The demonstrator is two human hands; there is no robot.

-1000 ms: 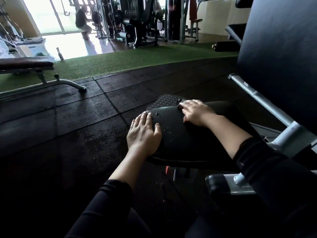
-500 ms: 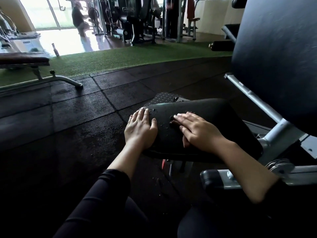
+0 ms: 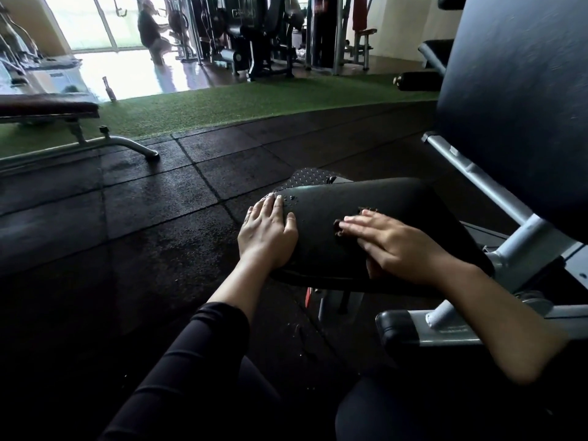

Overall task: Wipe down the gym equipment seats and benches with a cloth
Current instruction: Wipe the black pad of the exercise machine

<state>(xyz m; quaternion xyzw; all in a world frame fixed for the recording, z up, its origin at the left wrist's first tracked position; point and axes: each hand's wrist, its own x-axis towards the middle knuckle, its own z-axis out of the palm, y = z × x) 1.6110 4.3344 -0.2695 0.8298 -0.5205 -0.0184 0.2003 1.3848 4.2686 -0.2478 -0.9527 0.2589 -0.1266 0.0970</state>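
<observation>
Seat pad (image 3: 375, 218), black, sits on the machine frame (image 3: 483, 183) at lower right, below the tall backrest (image 3: 515, 106). R hand (image 3: 397, 246) lies flat on its top w/ fingers straight, pressing a dark cloth (image 3: 338, 227) that peeks out under the fingertips; grip wide, not curled. L hand (image 3: 267, 233) rests flat on the pad's left edge, fingers straight. Water droplets (image 3: 291, 198) bead just beside the L hand. Dark rubber floor (image 3: 152, 218) around; flat bench (image 3: 47, 109) well apart at left, by the green turf (image 3: 238, 106).
</observation>
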